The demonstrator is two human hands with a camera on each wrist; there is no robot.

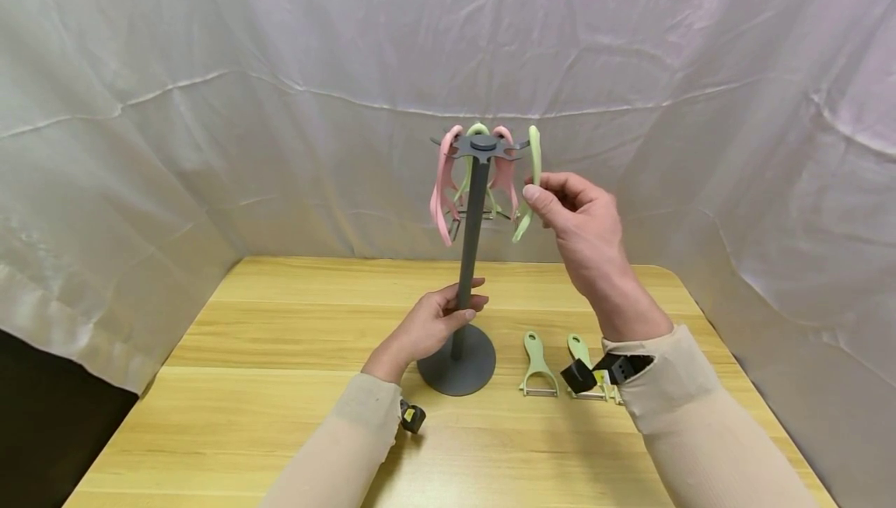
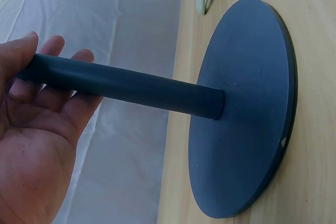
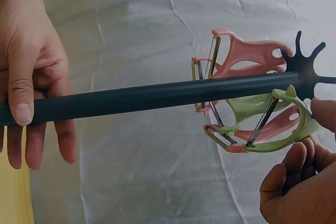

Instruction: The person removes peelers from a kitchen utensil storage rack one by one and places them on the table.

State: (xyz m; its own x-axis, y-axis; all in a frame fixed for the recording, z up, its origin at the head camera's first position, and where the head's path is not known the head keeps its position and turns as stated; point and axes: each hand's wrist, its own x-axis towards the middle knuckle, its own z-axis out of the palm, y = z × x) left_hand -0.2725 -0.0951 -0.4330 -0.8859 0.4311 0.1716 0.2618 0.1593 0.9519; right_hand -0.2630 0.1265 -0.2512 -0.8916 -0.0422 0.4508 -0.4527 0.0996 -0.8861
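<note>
A dark grey rotating-style stand with a hooked top (image 1: 483, 144) rises from a round base (image 1: 458, 372). My left hand (image 1: 428, 325) holds its pole (image 1: 471, 243) low down, thumb on one side and fingers on the other. Up by the hooks, my right hand (image 1: 584, 232) pinches a green peeler (image 1: 536, 154) between thumb and fingers. The top of its handle is at a hook's tip; whether it hangs on that hook I cannot tell. Pink peelers (image 3: 252, 51) and another green peeler (image 1: 478, 129) hang from other hooks, blades down.
Right of the base, a green peeler (image 1: 535, 356) lies on the wooden table (image 1: 280, 337). Beside it are another green peeler (image 1: 578, 348) and one more, partly hidden by the right wrist's camera and sleeve. Pale curtains (image 1: 350, 41) surround the table's back and sides.
</note>
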